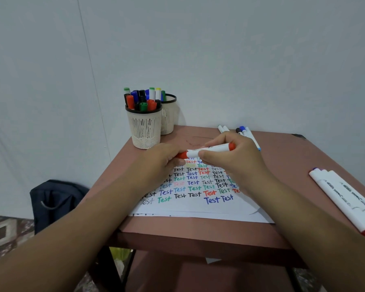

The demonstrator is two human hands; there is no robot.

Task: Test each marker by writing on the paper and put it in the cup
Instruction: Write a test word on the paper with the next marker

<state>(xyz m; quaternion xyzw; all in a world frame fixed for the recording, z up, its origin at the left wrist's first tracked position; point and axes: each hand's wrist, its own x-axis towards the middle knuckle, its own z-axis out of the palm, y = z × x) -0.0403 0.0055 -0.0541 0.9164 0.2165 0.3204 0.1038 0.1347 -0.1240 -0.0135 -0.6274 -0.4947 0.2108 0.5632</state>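
Observation:
A white marker with orange-red ends (pixel 211 150) lies level above the paper (pixel 200 205), held between both hands. My left hand (pixel 162 159) grips its cap end at the left. My right hand (pixel 234 157) grips the white barrel. The paper is covered with rows of the word "Test" in several colours. A cream mesh cup (pixel 145 128) packed with several markers stands at the table's far left corner. A second cup (pixel 169 116) with a black rim stands just behind it.
A few loose markers (pixel 346 199) lie at the table's right edge, more markers (pixel 243 132) at the back by the wall. The small brown table (pixel 293 163) stands against a white wall. A dark bag (pixel 55 201) sits on the floor at left.

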